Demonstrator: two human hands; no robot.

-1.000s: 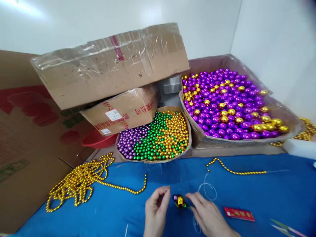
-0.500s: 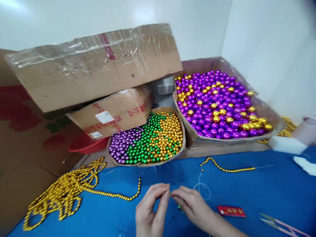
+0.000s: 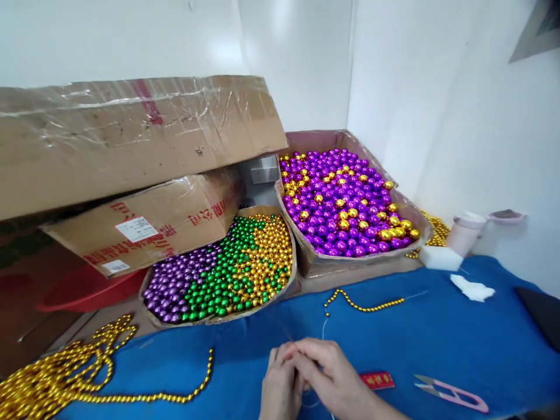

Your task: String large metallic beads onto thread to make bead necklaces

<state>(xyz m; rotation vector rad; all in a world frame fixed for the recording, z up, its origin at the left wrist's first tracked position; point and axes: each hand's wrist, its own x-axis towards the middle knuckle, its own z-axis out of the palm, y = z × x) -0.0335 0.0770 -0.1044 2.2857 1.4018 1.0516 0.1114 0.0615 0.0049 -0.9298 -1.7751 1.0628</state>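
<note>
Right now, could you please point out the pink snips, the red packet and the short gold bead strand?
pink snips [image 3: 464, 399]: head view, pink handle.
red packet [image 3: 377, 380]: head view, middle of its face.
short gold bead strand [image 3: 363, 307]: head view, middle beads.

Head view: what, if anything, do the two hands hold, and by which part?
Cannot be told: the left hand and right hand press together, fingertips closed, hiding anything between them.

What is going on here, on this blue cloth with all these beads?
A person works bare-handed on a blue cloth. The left hand and right hand are pressed together, fingers pinched on something hidden. A thin white thread leads from them towards a short gold bead strand. Pink snips and a red packet lie to the right.
</note>
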